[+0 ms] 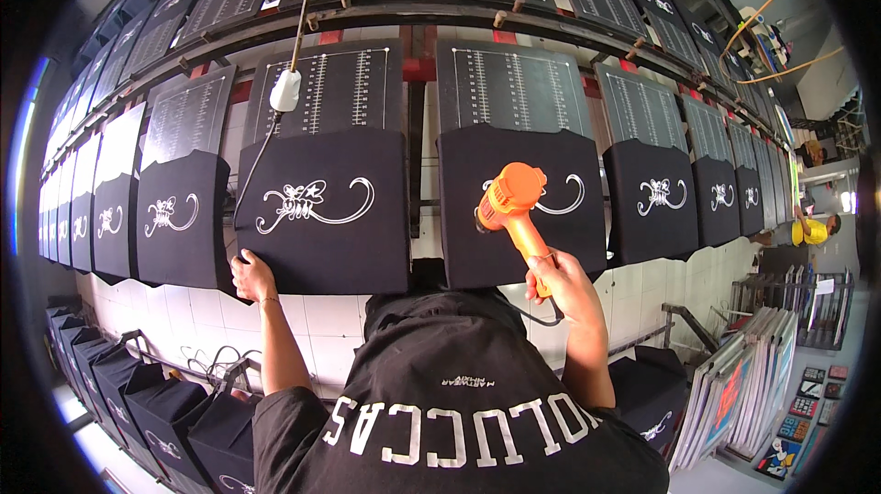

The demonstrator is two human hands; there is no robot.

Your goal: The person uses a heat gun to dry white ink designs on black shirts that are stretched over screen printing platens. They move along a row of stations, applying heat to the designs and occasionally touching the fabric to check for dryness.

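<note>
An orange plastic heat gun (pixel 510 203) is gripped by its handle in the right hand (pixel 557 281), fingers wrapped fully round it, and is raised so that its nozzle is turned toward the black fabric panel stretched over a flat board (pixel 521 205) just beyond the hand; the white curling printed motif (pixel 562 195) on that panel is partly covered by the gun's body. The gun appears to be held close to the print, presumably so that warm air falls on the ink. The left hand (pixel 248 275) is laid on the lower left corner of a second black fabric panel on its board (pixel 321 209), fingers bent over the edge and holding nothing else, seemingly to steady it or keep the cloth flat. Above that hand a white plug-like fitting hanging on a cable (pixel 285 90) is seen in front of a dark ruled board (pixel 341 88). To either side of the hands, further black panels with the same motif (pixel 180 218) are ranged in a long row that bends away toward the rim. The nozzle's tip cannot be made out, the gun's cord is mostly hidden behind the forearm, and a stack of printed frames (pixel 734 393) low beyond the right hand is cut off.
</note>
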